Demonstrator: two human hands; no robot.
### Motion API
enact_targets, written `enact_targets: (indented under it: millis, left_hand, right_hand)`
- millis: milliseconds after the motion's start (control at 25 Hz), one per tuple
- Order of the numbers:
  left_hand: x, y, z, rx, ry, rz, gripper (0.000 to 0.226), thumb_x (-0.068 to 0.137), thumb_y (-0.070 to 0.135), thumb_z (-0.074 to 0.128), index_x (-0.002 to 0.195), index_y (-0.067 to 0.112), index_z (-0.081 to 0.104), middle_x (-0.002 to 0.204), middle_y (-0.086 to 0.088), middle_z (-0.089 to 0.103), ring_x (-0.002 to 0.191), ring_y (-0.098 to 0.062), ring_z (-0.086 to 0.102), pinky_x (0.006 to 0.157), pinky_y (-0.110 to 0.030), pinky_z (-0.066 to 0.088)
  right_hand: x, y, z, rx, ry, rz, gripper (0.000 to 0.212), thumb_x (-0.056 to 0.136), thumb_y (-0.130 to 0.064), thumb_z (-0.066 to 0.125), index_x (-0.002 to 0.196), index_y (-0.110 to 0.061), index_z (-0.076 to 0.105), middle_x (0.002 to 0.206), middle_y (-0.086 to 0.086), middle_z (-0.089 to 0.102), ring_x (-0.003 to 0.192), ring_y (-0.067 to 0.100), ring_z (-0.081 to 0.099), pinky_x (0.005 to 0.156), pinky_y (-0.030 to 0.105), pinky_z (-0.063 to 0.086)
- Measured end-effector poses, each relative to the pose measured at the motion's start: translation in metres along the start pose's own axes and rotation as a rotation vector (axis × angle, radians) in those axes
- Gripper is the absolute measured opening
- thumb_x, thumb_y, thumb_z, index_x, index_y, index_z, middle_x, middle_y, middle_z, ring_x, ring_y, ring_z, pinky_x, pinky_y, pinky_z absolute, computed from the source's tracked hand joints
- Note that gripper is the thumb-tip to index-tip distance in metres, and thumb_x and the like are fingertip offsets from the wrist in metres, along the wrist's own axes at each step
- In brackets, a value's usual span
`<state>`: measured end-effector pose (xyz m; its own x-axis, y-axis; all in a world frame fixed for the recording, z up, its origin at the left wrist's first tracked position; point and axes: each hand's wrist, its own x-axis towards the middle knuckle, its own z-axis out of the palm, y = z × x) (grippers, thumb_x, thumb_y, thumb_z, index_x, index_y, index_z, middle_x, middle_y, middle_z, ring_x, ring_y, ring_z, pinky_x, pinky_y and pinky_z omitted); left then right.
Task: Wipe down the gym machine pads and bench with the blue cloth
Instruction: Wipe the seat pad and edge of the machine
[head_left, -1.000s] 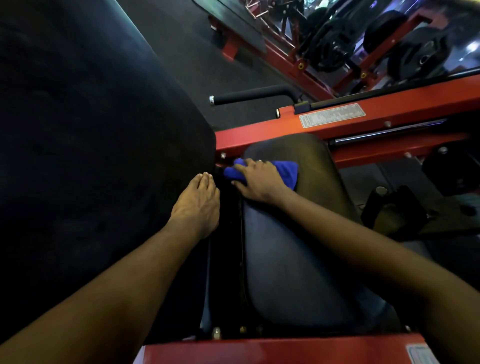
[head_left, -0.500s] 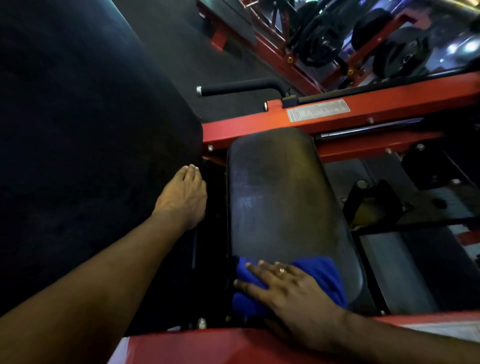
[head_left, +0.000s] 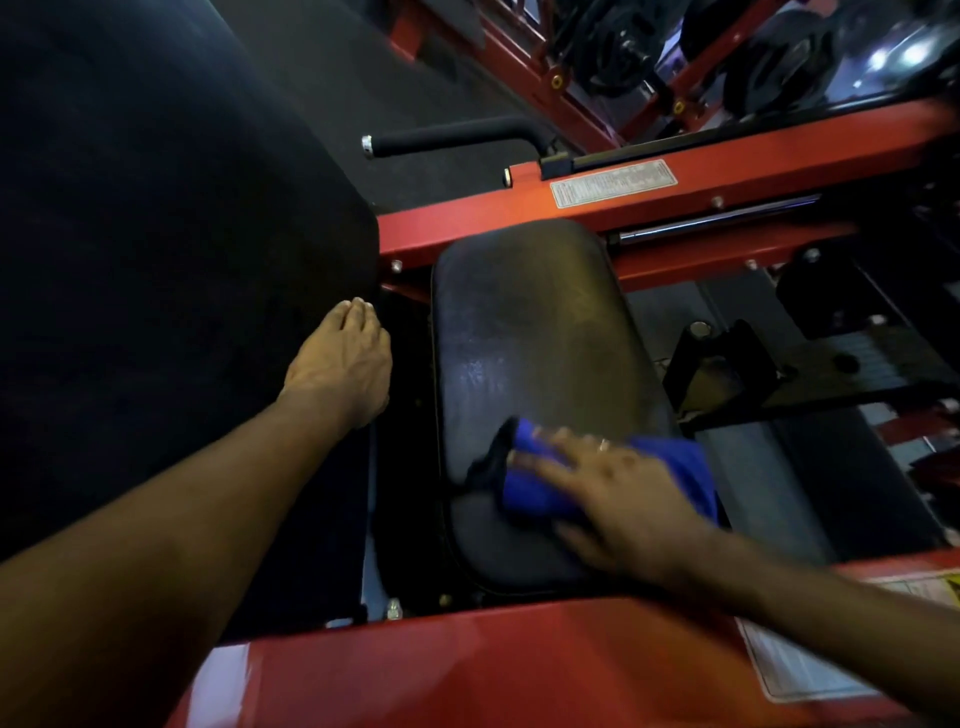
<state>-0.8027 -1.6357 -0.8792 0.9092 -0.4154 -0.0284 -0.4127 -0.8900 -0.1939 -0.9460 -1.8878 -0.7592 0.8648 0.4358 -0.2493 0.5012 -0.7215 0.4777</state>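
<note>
A narrow black seat pad (head_left: 530, 338) runs down the middle of the red machine. Its upper part shines damp. My right hand (head_left: 618, 483) lies flat on the folded blue cloth (head_left: 535, 488) and presses it against the pad's near end; the hand is motion-blurred. A big black back pad (head_left: 156, 249) fills the left side. On that pad's right edge rests my left hand (head_left: 343, 358), fingers together and flat, holding nothing.
A red frame beam (head_left: 675, 197) with a white label crosses behind the seat pad, and another red beam (head_left: 467, 670) lies at the bottom. A black foam handle (head_left: 457, 136) sticks out at the back. Weight plates (head_left: 769, 67) hang at top right.
My right hand has drawn the blue cloth from the far end of the seat pad down to its near end, then slightly back up. My left hand stayed on the back pad.
</note>
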Motion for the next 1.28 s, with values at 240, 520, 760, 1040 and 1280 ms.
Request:
enact_targets:
  millis: [240, 520, 760, 1040, 1280]
  left_hand:
    - [0.001, -0.001, -0.001, -0.023, -0.016, 0.009, 0.067, 0.103, 0.041, 0.028, 0.153, -0.003, 0.022, 0.161, -0.026, 0.02, 0.151, -0.036, 0.018, 0.125, -0.044, 0.015]
    - [0.001, 0.0, 0.0, -0.019, -0.013, 0.006, 0.066, 0.103, 0.041, 0.025, 0.153, -0.002, 0.025, 0.161, -0.025, 0.021, 0.151, -0.035, 0.019, 0.124, -0.044, 0.016]
    - [0.003, 0.0, 0.0, -0.018, -0.013, 0.014, 0.063, 0.103, 0.035, 0.022, 0.153, -0.003, 0.023, 0.161, -0.027, 0.019, 0.151, -0.037, 0.018, 0.124, -0.046, 0.016]
    - [0.001, 0.0, -0.004, -0.019, -0.002, 0.023, 0.061, 0.103, 0.032, 0.023, 0.153, -0.003, 0.022, 0.161, -0.027, 0.018, 0.152, -0.037, 0.016, 0.125, -0.045, 0.014]
    - [-0.002, -0.001, -0.005, -0.017, -0.02, 0.029, 0.064, 0.103, 0.035, 0.024, 0.154, -0.004, 0.02, 0.162, -0.026, 0.017, 0.152, -0.037, 0.016, 0.125, -0.046, 0.014]
  right_hand:
    - [0.008, 0.043, -0.006, 0.123, 0.031, 0.132, 0.081, 0.077, -0.032, 0.072, 0.148, -0.041, 0.036, 0.148, 0.005, 0.051, 0.117, 0.033, 0.063, 0.092, 0.044, 0.055]
    - [0.139, 0.143, 0.002, 0.138, 0.169, 0.529, 0.059, 0.089, -0.037, 0.06, 0.145, -0.03, 0.042, 0.137, 0.012, 0.053, 0.108, 0.045, 0.061, 0.087, 0.052, 0.05]
    - [0.256, 0.153, 0.0, 0.043, 0.098, 0.529, 0.052, 0.09, -0.04, 0.06, 0.135, -0.018, 0.047, 0.126, 0.02, 0.056, 0.109, 0.045, 0.061, 0.087, 0.05, 0.049]
    - [0.252, 0.081, 0.01, 0.003, -0.051, 0.077, 0.064, 0.089, -0.05, 0.06, 0.147, -0.03, 0.043, 0.14, 0.009, 0.055, 0.115, 0.038, 0.062, 0.094, 0.046, 0.048]
    - [0.271, 0.079, 0.007, 0.047, 0.027, 0.289, 0.058, 0.089, -0.037, 0.059, 0.143, -0.026, 0.045, 0.133, 0.011, 0.056, 0.116, 0.039, 0.06, 0.09, 0.046, 0.048]
